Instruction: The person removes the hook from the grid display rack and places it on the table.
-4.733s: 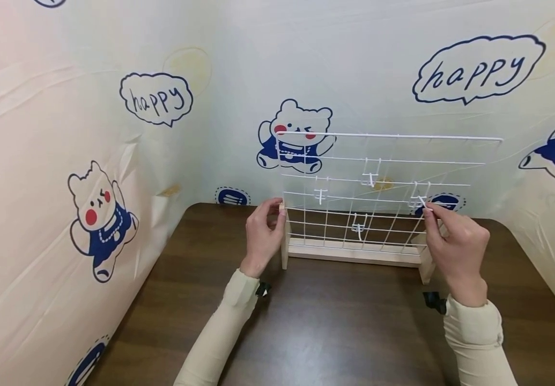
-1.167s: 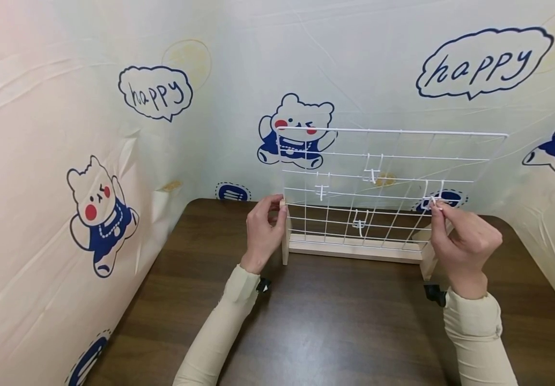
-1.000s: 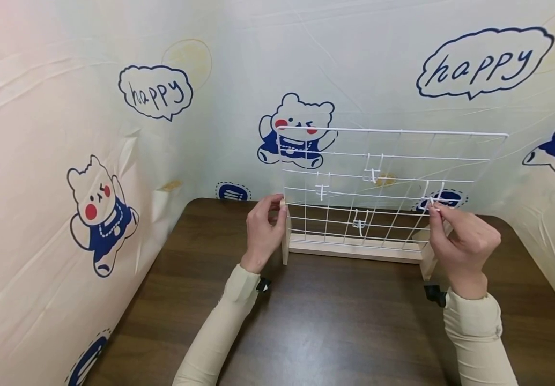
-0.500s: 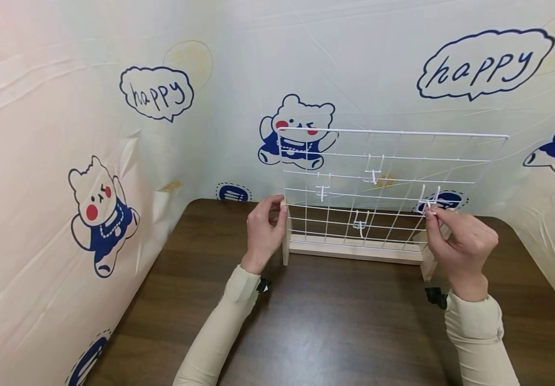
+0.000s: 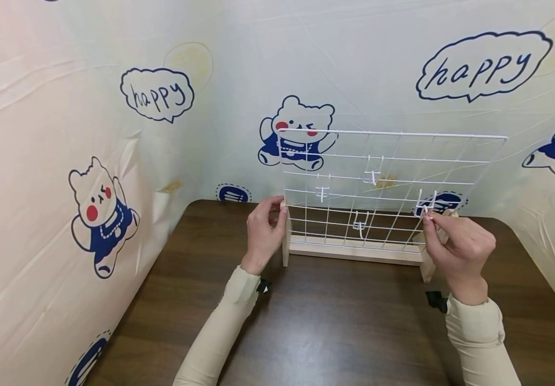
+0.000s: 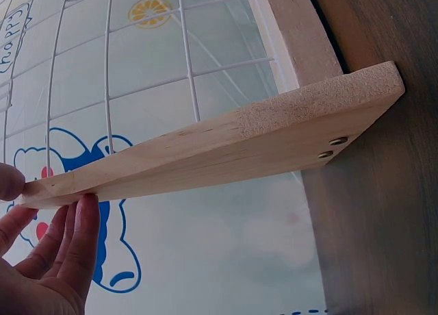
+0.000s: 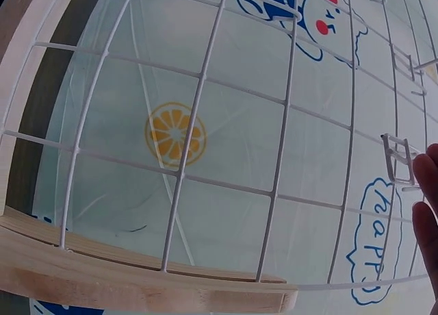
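Observation:
A white wire grid panel (image 5: pixel 393 133) stands upright in a pale wooden stand (image 5: pixel 354 253) on the table. My left hand (image 5: pixel 264 236) pinches the upper end of the stand's left side piece (image 6: pixel 205 150), thumb on one face and fingers on the other. With thumb and index finger my right hand (image 5: pixel 460 252) holds a white wire hook (image 5: pixel 422 208) against the right part of the grid. In the right wrist view that hook (image 7: pixel 398 157) lies at the wires beside my fingertips. Whether its upper prongs catch a wire is too small to tell.
More white hooks hang on the grid: one upper middle (image 5: pixel 371 176), one left (image 5: pixel 323 192), one lower middle (image 5: pixel 360 225). The brown table (image 5: pixel 335 321) reaches toward me. Behind it hangs a printed cloth (image 5: pixel 229 128) with bears and lettering.
Over the last second my right hand and its hook have shifted slightly left and down along the grid. The left hand keeps its place on the stand.

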A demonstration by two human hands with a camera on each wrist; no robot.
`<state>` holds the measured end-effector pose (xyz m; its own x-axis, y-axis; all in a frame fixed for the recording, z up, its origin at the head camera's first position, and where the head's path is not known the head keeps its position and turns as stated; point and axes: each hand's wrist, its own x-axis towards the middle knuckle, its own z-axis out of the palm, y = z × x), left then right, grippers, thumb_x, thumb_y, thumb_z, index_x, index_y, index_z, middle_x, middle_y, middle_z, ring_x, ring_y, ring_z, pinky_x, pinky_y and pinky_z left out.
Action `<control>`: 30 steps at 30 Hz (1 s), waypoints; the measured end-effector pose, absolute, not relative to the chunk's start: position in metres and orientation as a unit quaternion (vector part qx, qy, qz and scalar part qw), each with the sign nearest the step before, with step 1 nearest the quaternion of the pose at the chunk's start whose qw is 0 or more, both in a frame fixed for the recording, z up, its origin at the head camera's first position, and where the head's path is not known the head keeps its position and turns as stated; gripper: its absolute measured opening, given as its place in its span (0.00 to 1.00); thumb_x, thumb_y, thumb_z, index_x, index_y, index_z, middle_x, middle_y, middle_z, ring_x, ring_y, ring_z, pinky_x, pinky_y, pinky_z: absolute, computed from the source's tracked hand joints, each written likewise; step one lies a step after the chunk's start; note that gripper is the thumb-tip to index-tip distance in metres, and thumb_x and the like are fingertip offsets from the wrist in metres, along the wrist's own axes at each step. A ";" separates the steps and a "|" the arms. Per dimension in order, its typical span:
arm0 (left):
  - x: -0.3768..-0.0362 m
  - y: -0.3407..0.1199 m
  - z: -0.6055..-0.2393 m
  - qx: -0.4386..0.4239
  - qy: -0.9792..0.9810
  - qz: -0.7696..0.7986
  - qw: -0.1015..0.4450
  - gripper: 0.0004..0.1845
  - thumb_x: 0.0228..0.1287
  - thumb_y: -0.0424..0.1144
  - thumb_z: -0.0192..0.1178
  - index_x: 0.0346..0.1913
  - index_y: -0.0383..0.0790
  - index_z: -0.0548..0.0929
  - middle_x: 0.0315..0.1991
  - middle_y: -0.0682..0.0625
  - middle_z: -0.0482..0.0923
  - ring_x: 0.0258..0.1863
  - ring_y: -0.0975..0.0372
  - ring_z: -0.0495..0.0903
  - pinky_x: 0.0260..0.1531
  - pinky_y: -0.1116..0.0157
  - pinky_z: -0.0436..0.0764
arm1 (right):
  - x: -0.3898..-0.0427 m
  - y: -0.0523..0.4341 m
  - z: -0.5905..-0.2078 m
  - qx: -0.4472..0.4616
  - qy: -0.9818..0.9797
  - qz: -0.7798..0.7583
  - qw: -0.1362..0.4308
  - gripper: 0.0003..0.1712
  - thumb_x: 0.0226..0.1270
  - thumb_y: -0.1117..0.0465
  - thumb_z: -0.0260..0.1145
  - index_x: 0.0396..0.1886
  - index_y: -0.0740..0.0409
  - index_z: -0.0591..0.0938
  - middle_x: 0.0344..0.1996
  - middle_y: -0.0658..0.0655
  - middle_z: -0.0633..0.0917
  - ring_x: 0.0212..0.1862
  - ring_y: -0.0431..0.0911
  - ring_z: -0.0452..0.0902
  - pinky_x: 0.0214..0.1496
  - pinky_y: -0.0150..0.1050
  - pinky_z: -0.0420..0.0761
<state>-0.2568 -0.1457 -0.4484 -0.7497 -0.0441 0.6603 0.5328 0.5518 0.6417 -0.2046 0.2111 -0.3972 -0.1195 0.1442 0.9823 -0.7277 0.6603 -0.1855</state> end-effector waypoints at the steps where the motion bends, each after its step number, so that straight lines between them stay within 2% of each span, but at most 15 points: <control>1: -0.257 -0.146 -0.449 -0.150 -0.820 -0.449 0.322 0.13 0.75 0.39 0.62 0.56 0.40 0.84 0.48 0.45 0.88 0.45 0.55 0.89 0.39 0.61 0.92 | -0.205 0.211 -0.398 0.222 -0.662 0.349 0.625 0.21 0.66 0.54 0.71 0.23 0.70 0.89 0.13 0.68 0.82 0.13 0.50 0.60 0.26 0.25 0.60; 6: -0.257 -0.146 -0.448 -0.151 -0.819 -0.450 0.322 0.12 0.74 0.39 0.62 0.56 0.39 0.85 0.47 0.44 0.88 0.45 0.55 0.89 0.39 0.61 0.92 | -0.204 0.213 -0.399 0.232 -0.665 0.348 0.619 0.23 0.67 0.53 0.71 0.24 0.71 0.89 0.11 0.67 0.80 0.12 0.48 0.58 0.26 0.24 0.58; 10: -0.257 -0.146 -0.448 -0.152 -0.819 -0.450 0.321 0.13 0.75 0.39 0.62 0.56 0.39 0.85 0.48 0.44 0.88 0.45 0.55 0.89 0.39 0.60 0.92 | -0.203 0.214 -0.401 0.236 -0.668 0.342 0.617 0.24 0.68 0.53 0.70 0.23 0.70 0.89 0.13 0.68 0.83 0.12 0.50 0.61 0.24 0.28 0.62; 14: -0.257 -0.146 -0.447 -0.149 -0.820 -0.449 0.321 0.13 0.75 0.39 0.62 0.56 0.39 0.85 0.48 0.44 0.88 0.45 0.55 0.89 0.39 0.60 0.92 | -0.203 0.215 -0.403 0.236 -0.672 0.338 0.615 0.23 0.68 0.53 0.70 0.24 0.70 0.89 0.14 0.68 0.84 0.12 0.51 0.61 0.27 0.28 0.66; 18: -0.257 -0.147 -0.447 -0.147 -0.821 -0.449 0.319 0.13 0.75 0.40 0.62 0.57 0.41 0.84 0.48 0.45 0.87 0.45 0.55 0.89 0.39 0.61 0.92 | -0.203 0.216 -0.402 0.243 -0.674 0.338 0.610 0.24 0.69 0.52 0.70 0.24 0.71 0.89 0.15 0.69 0.84 0.11 0.50 0.60 0.27 0.26 0.66; 25: -0.257 -0.146 -0.448 -0.152 -0.821 -0.447 0.320 0.13 0.75 0.39 0.61 0.56 0.39 0.84 0.48 0.45 0.87 0.44 0.55 0.89 0.39 0.62 0.92 | -0.202 0.215 -0.403 0.253 -0.673 0.330 0.612 0.24 0.69 0.53 0.69 0.22 0.71 0.89 0.15 0.68 0.84 0.11 0.55 0.65 0.25 0.29 0.68; 30: -0.257 -0.146 -0.448 -0.151 -0.822 -0.447 0.319 0.13 0.75 0.39 0.61 0.56 0.39 0.84 0.48 0.45 0.87 0.45 0.55 0.89 0.39 0.61 0.92 | -0.200 0.214 -0.405 0.258 -0.679 0.327 0.604 0.26 0.70 0.51 0.69 0.22 0.71 0.88 0.13 0.67 0.82 0.11 0.53 0.63 0.24 0.28 0.66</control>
